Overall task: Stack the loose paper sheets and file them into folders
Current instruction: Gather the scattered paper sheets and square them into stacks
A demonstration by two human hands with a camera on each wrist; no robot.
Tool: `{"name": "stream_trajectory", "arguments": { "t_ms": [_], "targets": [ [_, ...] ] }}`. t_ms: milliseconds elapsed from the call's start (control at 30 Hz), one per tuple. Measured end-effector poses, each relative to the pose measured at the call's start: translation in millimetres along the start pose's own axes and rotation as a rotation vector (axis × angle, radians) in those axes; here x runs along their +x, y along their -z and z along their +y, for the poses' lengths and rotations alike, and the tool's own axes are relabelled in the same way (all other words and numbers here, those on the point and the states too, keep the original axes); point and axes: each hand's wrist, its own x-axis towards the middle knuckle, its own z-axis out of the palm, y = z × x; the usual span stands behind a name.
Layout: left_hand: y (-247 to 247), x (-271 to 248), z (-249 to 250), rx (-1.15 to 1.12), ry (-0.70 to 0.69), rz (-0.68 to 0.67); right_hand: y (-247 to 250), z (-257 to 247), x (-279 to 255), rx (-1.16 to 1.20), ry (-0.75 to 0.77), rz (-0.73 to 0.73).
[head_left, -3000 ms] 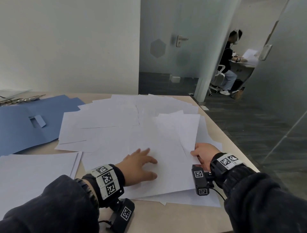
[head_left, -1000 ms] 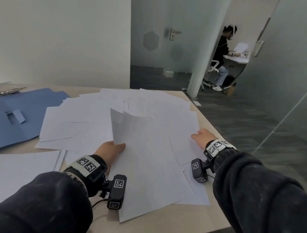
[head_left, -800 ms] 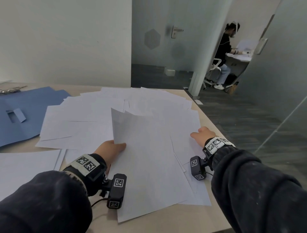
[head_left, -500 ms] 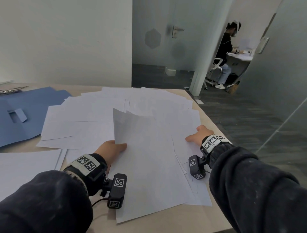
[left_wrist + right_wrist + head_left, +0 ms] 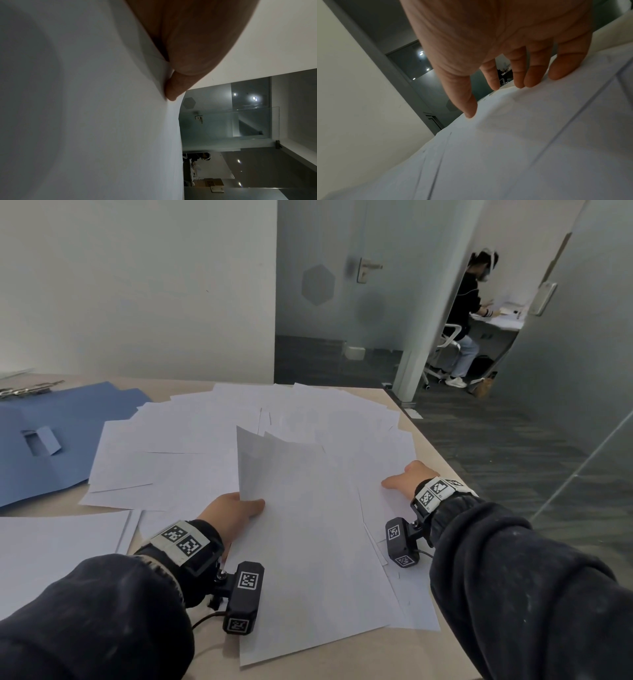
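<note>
Loose white paper sheets (image 5: pixel 191 446) lie fanned across the beige table (image 5: pixel 342 659). My left hand (image 5: pixel 236 508) pinches the left edge of a small bundle of sheets (image 5: pixel 308 535), thumb on top, and that edge is raised off the table. In the left wrist view the thumb (image 5: pixel 173 89) presses against the paper (image 5: pixel 85 121). My right hand (image 5: pixel 406 479) rests on sheets near the table's right edge; its straight fingertips (image 5: pixel 529 81) touch the paper (image 5: pixel 522 148). An open blue folder (image 5: pixel 51 446) lies at the left.
A separate stack of white sheets (image 5: pixel 51 553) sits at the near left. A metal clip (image 5: pixel 27 390) lies beyond the folder. The table's right edge drops to dark floor (image 5: pixel 513 446). A seated person (image 5: pixel 469 313) works at a desk behind a glass partition.
My left hand went from lying flat on the sheets to pinching and lifting their left edge. My right hand slid forward and slightly left along the right-side sheets.
</note>
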Motion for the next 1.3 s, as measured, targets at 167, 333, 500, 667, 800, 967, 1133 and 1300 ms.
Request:
{"name": "stream_trajectory", "arguments": {
  "t_ms": [167, 333, 500, 667, 800, 967, 1133, 1300],
  "targets": [
    [0, -1, 0, 0.022, 0.003, 0.019, -1, -6, 3, 0.079, 0.006, -0.037],
    [0, -1, 1, 0.006, 0.009, 0.009, -2, -7, 4, 0.133, 0.028, -0.044],
    [1, 0, 0, 0.002, 0.03, 0.016, -5, -11, 0, 0.204, 0.013, -0.071],
    [-1, -2, 2, -0.008, 0.041, 0.017, -7, -15, 0, 0.399, -0.05, -0.073],
    [-1, -5, 3, -0.004, 0.04, 0.013, -14, -14, 2, 0.524, -0.04, -0.153],
    [-2, -9, 5, -0.007, 0.038, 0.012, -15, -17, -13, 0.602, -0.025, -0.217],
    [-2, -13, 8, -0.028, 0.035, -0.008, -20, -28, -20, 0.552, 0.023, -0.225],
    [-1, -12, 6, -0.024, 0.032, -0.008, -26, -32, -27, 0.492, 0.009, -0.286]
  ]
}}
